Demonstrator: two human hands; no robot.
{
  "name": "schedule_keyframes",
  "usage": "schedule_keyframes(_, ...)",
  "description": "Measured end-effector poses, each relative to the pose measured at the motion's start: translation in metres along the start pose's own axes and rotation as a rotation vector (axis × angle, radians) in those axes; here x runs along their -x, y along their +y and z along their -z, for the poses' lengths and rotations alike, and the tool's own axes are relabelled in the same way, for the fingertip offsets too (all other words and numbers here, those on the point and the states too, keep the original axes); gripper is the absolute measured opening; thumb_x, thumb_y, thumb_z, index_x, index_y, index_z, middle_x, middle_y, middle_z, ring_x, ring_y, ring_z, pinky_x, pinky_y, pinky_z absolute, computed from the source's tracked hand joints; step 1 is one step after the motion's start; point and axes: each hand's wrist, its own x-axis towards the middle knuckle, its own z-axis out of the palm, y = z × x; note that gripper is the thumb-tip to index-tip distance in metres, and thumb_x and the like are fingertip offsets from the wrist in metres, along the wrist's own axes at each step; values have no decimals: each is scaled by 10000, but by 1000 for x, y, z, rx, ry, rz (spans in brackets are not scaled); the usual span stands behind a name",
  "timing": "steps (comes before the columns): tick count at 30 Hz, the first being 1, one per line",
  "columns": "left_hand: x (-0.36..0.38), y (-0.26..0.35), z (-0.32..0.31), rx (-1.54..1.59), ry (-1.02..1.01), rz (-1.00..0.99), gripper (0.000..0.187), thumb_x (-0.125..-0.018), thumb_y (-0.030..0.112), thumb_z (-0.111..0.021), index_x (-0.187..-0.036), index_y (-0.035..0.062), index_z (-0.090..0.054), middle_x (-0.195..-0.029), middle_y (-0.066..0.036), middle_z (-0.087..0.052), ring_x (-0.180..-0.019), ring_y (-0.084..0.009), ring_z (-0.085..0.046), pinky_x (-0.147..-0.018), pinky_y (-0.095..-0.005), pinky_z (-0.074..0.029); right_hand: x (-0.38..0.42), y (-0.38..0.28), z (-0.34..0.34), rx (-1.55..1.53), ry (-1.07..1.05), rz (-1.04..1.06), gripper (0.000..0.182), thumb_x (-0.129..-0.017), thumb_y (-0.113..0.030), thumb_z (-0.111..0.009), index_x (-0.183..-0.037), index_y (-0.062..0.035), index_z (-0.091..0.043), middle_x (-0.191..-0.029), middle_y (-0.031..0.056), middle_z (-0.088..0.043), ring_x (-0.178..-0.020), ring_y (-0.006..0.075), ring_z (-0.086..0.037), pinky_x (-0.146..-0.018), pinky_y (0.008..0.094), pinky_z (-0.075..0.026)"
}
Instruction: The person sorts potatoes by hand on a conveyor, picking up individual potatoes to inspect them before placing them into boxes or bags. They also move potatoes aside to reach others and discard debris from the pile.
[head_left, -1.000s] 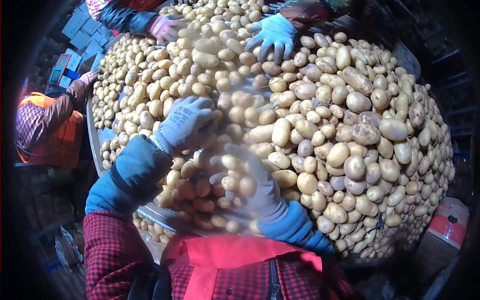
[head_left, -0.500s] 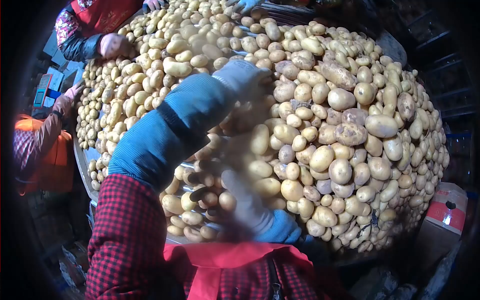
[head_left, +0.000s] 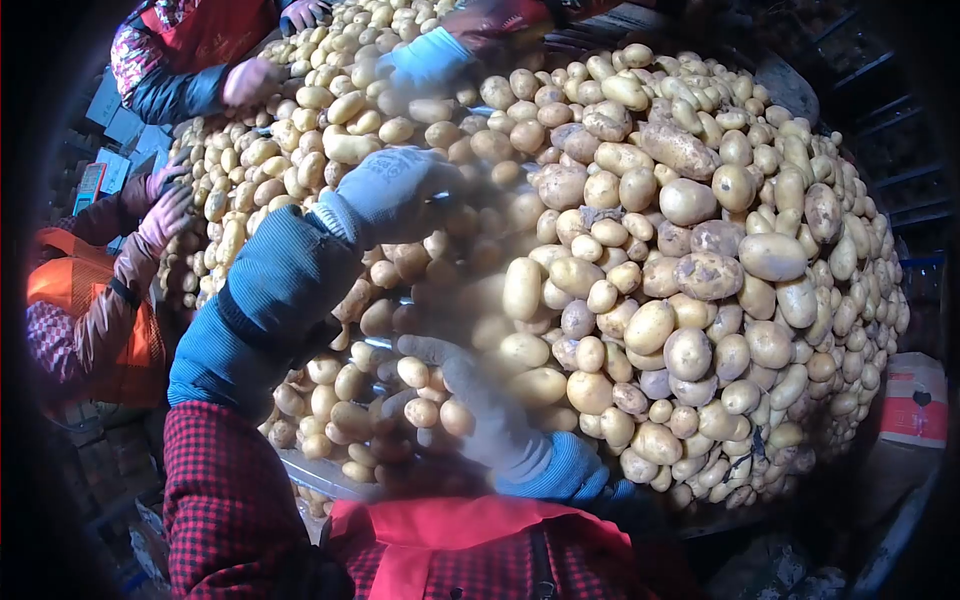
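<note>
Right fingers spread among potatoes.

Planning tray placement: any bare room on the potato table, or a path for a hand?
No sizeable bare patch shows. Only a table sliver between the left hand and right hand, plus a thin near rim by the red cloth. A hand could probably pass above the right-side potatoes. Crowded: far left, under co-workers' hands.

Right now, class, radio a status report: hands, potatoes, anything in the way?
Left hand gloved, over potatoes, grip unclear. Right hand gloved, fingers spread among nearer potatoes. Co-worker's blue-gloved hand beyond, touching neither; possible obstacle farther out.
</note>
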Motion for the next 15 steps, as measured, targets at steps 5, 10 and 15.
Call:
schedule_keyframes(5,29,3,-2,-28,13,68,223,-917,259,-722,-1093,131,-770,-987,-108,-712,-939,-343,-688,-799,-462,-554,0,-2,3,-234,-6,-94,704,-1052,-509,-593,-1570,-93,-360,-1445,138,-539,-1132,214,-659,-758,269,-565)
schedule_keyframes(10,77,-2,-10,17,58,132,186,-912,281,-714,-1000,124,-759,-964,-102,-702,-922,-352,-672,-803,-479,-542,0,3,2,-359,7,-102,620,-1048,-440,-627,-1550,-160,-394,-1414,138,-501,-1070,218,-637,-721,261,-548)
schedule_keyframes(15,117,2,6,55,76,88,124,-887,199,-729,-886,76,-712,-932,-105,-675,-888,-352,-658,-763,-470,-540,-1,-3,0,-345,34,-149,599,-1054,-403,-609,-1561,-178,-382,-1419,164,-481,-1128,259,-616,-750,300,-550)
